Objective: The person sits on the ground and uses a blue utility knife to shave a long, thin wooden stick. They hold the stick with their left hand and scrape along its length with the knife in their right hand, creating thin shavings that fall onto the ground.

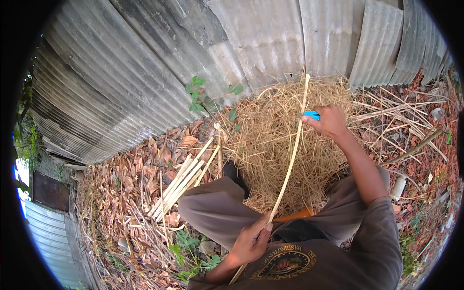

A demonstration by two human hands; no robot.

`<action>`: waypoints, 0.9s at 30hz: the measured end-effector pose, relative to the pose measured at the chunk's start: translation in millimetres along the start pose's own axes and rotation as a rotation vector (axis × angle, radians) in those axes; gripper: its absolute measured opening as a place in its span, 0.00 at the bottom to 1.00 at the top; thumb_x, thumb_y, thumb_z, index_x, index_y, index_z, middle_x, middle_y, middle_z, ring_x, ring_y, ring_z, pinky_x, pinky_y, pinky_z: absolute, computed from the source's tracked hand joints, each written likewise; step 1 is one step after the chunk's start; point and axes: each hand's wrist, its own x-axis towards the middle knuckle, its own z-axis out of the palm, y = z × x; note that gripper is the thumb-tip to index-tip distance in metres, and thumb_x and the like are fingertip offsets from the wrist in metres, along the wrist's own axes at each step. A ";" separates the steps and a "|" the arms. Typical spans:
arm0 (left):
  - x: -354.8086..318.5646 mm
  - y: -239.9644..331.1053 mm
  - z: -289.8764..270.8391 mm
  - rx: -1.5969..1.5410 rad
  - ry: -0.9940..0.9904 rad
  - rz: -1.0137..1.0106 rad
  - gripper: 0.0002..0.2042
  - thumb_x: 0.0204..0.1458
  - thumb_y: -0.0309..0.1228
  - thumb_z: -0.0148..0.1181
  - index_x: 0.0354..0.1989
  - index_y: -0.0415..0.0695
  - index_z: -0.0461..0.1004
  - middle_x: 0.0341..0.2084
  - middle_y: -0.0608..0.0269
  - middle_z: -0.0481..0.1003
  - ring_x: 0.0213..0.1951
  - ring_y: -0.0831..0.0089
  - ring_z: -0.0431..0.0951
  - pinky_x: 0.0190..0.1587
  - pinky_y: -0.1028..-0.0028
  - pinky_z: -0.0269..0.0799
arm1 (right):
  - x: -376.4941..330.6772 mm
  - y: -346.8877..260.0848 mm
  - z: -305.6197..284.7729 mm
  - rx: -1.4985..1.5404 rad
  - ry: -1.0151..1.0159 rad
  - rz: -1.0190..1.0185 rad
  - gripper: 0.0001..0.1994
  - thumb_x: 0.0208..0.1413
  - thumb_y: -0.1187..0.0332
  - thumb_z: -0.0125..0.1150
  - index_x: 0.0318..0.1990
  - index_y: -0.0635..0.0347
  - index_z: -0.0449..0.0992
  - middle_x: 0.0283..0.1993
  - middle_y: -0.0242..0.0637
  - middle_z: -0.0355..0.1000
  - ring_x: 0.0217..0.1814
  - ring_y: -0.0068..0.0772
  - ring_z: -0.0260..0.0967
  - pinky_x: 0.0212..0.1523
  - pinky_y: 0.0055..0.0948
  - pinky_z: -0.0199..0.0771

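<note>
Long pale strip (290,159) running steeply from near the lap up and away over the shavings pile (270,145), top end leaning toward the metal wall (145,72). Left hand (251,239) closed on the strip's lower end by the knee, thumb pressed along it; right hand (331,121) farther out, fist shut around a blue-handled tool (312,115) set against the strip near its upper part. More cut strips (181,186) lying bundled on the leaves to the left, well apart from both hands.
</note>
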 end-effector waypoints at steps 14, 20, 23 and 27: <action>-58.0 -22.6 -25.4 -0.095 -0.136 0.096 0.18 0.64 0.27 0.43 0.60 0.36 0.64 0.15 0.76 0.59 0.19 0.90 0.58 0.25 0.86 0.57 | 31.6 156.3 -12.1 -0.097 0.042 0.778 0.44 0.50 0.26 0.36 0.33 0.65 0.80 0.28 0.50 0.76 0.34 0.50 0.76 0.36 0.46 0.73; -55.9 -24.2 -35.0 -0.336 0.039 -0.231 0.18 0.65 0.30 0.41 0.61 0.36 0.63 0.12 0.76 0.60 0.15 0.89 0.57 0.22 0.86 0.58 | 36.6 104.9 -22.0 0.008 0.083 0.561 0.44 0.51 0.26 0.36 0.22 0.67 0.75 0.24 0.54 0.73 0.32 0.52 0.74 0.37 0.47 0.69; -31.8 -41.8 -21.5 -0.451 0.124 -0.084 0.18 0.65 0.30 0.40 0.62 0.37 0.61 0.12 0.75 0.59 0.15 0.89 0.56 0.19 0.85 0.53 | 22.4 33.4 -8.3 0.252 -0.140 0.358 0.41 0.51 0.27 0.40 0.15 0.63 0.69 0.14 0.41 0.64 0.19 0.38 0.64 0.25 0.40 0.62; 20.0 -37.4 0.0 -0.509 0.095 0.084 0.19 0.65 0.30 0.39 0.63 0.38 0.59 0.12 0.73 0.59 0.15 0.88 0.57 0.18 0.85 0.54 | -12.7 -30.1 7.4 0.819 -0.208 0.072 0.31 0.53 0.36 0.53 0.19 0.58 0.72 0.14 0.25 0.59 0.19 0.21 0.56 0.22 0.28 0.54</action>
